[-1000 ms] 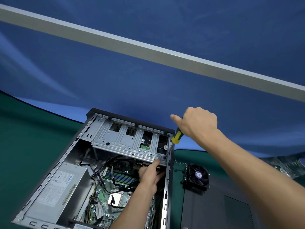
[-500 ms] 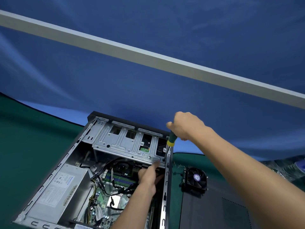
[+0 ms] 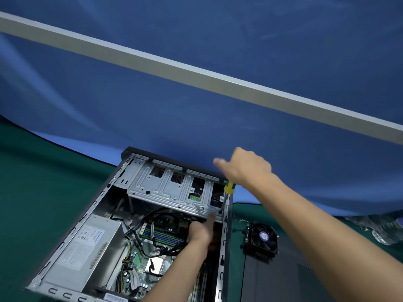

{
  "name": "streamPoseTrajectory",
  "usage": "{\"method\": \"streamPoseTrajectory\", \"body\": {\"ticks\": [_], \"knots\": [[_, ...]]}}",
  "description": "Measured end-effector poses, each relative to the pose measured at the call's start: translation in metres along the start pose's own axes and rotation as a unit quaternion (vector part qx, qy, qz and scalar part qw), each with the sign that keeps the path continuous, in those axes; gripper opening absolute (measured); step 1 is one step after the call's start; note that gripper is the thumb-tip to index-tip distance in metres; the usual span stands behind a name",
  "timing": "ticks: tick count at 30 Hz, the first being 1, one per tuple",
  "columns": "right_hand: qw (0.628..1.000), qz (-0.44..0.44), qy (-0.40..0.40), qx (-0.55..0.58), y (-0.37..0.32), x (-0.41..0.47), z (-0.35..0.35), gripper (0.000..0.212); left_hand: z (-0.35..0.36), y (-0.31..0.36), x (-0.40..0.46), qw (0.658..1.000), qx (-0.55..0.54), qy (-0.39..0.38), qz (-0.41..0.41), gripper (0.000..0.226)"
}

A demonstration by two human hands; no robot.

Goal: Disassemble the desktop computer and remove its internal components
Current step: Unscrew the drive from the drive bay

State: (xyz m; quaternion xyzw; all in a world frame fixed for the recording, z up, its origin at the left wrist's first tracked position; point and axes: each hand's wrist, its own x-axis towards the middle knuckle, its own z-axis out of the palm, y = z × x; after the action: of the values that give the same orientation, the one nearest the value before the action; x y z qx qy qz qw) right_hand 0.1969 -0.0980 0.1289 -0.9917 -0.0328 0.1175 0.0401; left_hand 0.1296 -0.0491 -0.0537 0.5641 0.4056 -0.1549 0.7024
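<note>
An open desktop case (image 3: 91,212) lies on its side on the green table. A silver drive cage (image 3: 165,192) spans its far end, above the motherboard (image 3: 152,249) and grey power supply (image 3: 87,249). My right hand (image 3: 246,168) grips the top of a yellow and green screwdriver (image 3: 229,188), which stands upright with its shaft down at the cage's near right corner. My left hand (image 3: 201,231) reaches inside the case, its thumb up against the cage's lower edge next to the screwdriver tip. Its fingers are hidden below the cage.
A removed black cooler fan (image 3: 262,237) rests on the dark side panel (image 3: 274,280) right of the case. Clear plastic bottles (image 3: 386,232) lie at the far right. A blue cloth backdrop (image 3: 196,105) with a grey bar (image 3: 196,73) rises behind the table.
My right hand has shifted on the screwdriver handle, its thumb and index finger now stretched out to the left. My left hand has stayed under the cage edge.
</note>
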Motion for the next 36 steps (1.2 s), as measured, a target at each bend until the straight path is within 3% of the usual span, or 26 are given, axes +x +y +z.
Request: {"method": "streamPoseTrajectory", "body": {"ticks": [4, 6, 8, 10, 12, 14, 16, 18, 19, 22, 26, 29, 31, 34, 36], "knots": [[0.997, -0.014, -0.015, 0.078, 0.003, 0.01, 0.001, 0.011, -0.014, 0.013, -0.006, 0.976, 0.207, -0.056, 0.039, 0.038], [0.997, -0.009, -0.03, 0.064, 0.003, 0.01, -0.002, 0.016, -0.016, 0.02, -0.009, 0.953, 0.289, -0.045, 0.074, 0.036], [1.0, 0.002, 0.013, 0.025, 0.005, 0.008, 0.001, 0.026, -0.015, 0.027, -0.011, 0.926, 0.354, 0.001, 0.128, 0.035], [0.999, -0.006, 0.041, 0.027, 0.007, 0.007, 0.005, 0.025, -0.01, 0.032, -0.008, 0.895, 0.394, 0.041, 0.205, 0.029], [0.998, -0.02, 0.007, 0.065, 0.008, 0.009, 0.004, 0.016, -0.006, 0.032, -0.003, 0.854, 0.421, 0.074, 0.295, 0.018], [0.998, -0.017, -0.023, 0.062, 0.009, 0.008, -0.001, 0.02, -0.006, 0.025, 0.004, 0.811, 0.429, 0.095, 0.385, 0.011], [1.0, -0.005, 0.015, 0.025, 0.01, 0.005, 0.0, 0.03, -0.008, 0.013, 0.017, 0.776, 0.438, 0.082, 0.445, 0.013], [0.997, -0.006, 0.071, 0.022, 0.012, 0.002, 0.007, 0.034, -0.012, 0.004, 0.026, 0.775, 0.411, 0.064, 0.476, 0.016], [0.996, -0.016, 0.077, 0.044, 0.012, 0.003, 0.01, 0.026, -0.013, 0.001, 0.029, 0.776, 0.391, 0.061, 0.49, 0.016], [0.997, -0.026, 0.024, 0.069, 0.012, 0.006, 0.005, 0.018, -0.012, -0.002, 0.032, 0.777, 0.358, 0.068, 0.514, 0.014], [0.998, -0.031, 0.045, 0.018, 0.011, 0.005, 0.004, 0.021, -0.008, 0.001, 0.032, 0.788, 0.366, 0.072, 0.49, 0.017], [0.996, -0.043, 0.001, 0.079, 0.01, 0.004, 0.003, 0.017, -0.007, 0.001, 0.032, 0.789, 0.373, 0.069, 0.484, 0.017], [0.999, -0.02, -0.025, 0.042, 0.01, 0.004, -0.001, 0.022, -0.006, 0.003, 0.031, 0.795, 0.367, 0.066, 0.478, 0.016], [0.999, 0.018, 0.026, -0.022, 0.011, 0.004, 0.0, 0.031, -0.004, 0.008, 0.03, 0.821, 0.34, 0.076, 0.452, 0.015], [0.999, 0.005, 0.022, 0.039, 0.01, 0.006, 0.004, 0.02, -0.003, 0.01, 0.029, 0.828, 0.328, 0.078, 0.447, 0.016]]}}
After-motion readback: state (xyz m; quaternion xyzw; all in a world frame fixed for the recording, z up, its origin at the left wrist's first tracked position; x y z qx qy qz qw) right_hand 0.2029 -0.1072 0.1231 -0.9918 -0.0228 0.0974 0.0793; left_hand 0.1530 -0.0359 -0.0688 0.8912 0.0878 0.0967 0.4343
